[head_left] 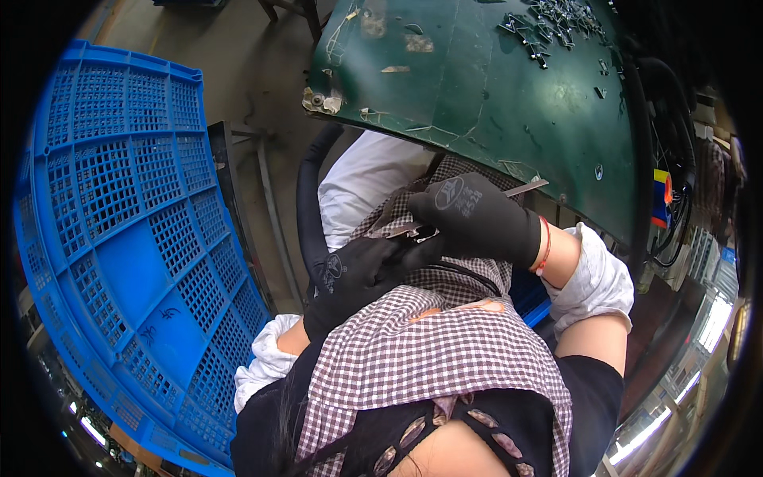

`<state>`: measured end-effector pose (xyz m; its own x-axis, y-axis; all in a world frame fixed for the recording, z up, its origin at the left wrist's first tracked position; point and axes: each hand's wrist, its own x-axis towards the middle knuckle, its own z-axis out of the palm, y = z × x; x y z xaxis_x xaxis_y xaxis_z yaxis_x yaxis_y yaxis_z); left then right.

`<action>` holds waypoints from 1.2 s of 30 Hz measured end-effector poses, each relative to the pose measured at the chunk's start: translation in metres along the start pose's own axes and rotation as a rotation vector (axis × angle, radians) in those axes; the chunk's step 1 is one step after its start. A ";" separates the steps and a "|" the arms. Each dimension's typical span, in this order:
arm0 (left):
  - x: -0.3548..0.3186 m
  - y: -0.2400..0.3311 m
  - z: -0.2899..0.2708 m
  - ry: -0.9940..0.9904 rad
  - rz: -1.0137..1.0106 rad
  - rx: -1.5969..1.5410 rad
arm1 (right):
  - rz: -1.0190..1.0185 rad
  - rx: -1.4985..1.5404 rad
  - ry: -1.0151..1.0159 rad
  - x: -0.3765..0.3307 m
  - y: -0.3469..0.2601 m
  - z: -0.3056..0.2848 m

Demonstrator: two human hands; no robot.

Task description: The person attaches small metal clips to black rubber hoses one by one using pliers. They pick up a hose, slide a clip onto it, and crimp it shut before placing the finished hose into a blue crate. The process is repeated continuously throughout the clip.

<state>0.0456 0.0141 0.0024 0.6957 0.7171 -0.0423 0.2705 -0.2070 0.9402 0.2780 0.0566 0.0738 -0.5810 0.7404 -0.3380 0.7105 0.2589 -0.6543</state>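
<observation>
Beside one green worktop (pixel 493 103), the black-gloved right hand (pixel 470 208) is curling fingers round one flat metal strip (pixel 526 188); the black-gloved left hand (pixel 362 274) is pinching one shiny metal piece (pixel 426 234).

Floor's (pixel 230 79) a dull grey-brown, kinda grubby tbh. Big scuffed green table (pixel 461 103) takes up the far right, with a soft patch of light shining off it. Tall blue plastic crate (pixel 131 266) is tilted up along the left, metal stand (pixel 266 207) right beside it. Some dark furniture legs (pixel 298 12) at the far end, black cables (pixel 682 215) bunched on the right, and bright strip lights (pixel 644 436) near right.
</observation>
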 end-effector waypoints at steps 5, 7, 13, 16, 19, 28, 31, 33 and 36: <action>-0.004 -0.004 0.005 0.040 -0.043 0.017 | -0.010 -0.185 0.043 0.001 -0.005 0.013; -0.006 -0.007 0.001 0.019 -0.004 -0.019 | -0.047 -0.121 0.069 0.002 -0.001 0.021; -0.007 -0.004 0.000 -0.021 0.001 -0.002 | 0.023 -0.098 0.064 -0.004 -0.002 0.039; -0.005 -0.004 0.006 0.032 0.028 0.009 | 0.069 -0.240 -0.033 -0.006 -0.005 0.036; -0.002 0.009 -0.005 -0.008 -0.045 -0.015 | 0.111 -0.101 -0.095 -0.004 -0.004 0.023; 0.003 0.018 -0.006 0.084 -0.219 -0.155 | 0.059 0.330 -0.019 -0.027 0.022 -0.008; 0.005 0.022 -0.008 0.042 -0.261 -0.172 | 0.004 0.185 -0.051 -0.030 0.018 -0.016; 0.004 0.018 -0.007 0.028 -0.245 -0.162 | -0.018 0.074 -0.080 -0.031 0.019 -0.017; 0.004 0.023 -0.008 0.041 -0.262 -0.200 | -0.094 -0.026 -0.093 -0.026 0.022 -0.016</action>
<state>0.0496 0.0178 0.0267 0.5912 0.7559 -0.2811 0.2972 0.1198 0.9473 0.3145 0.0529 0.0790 -0.6791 0.6517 -0.3377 0.6604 0.3417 -0.6687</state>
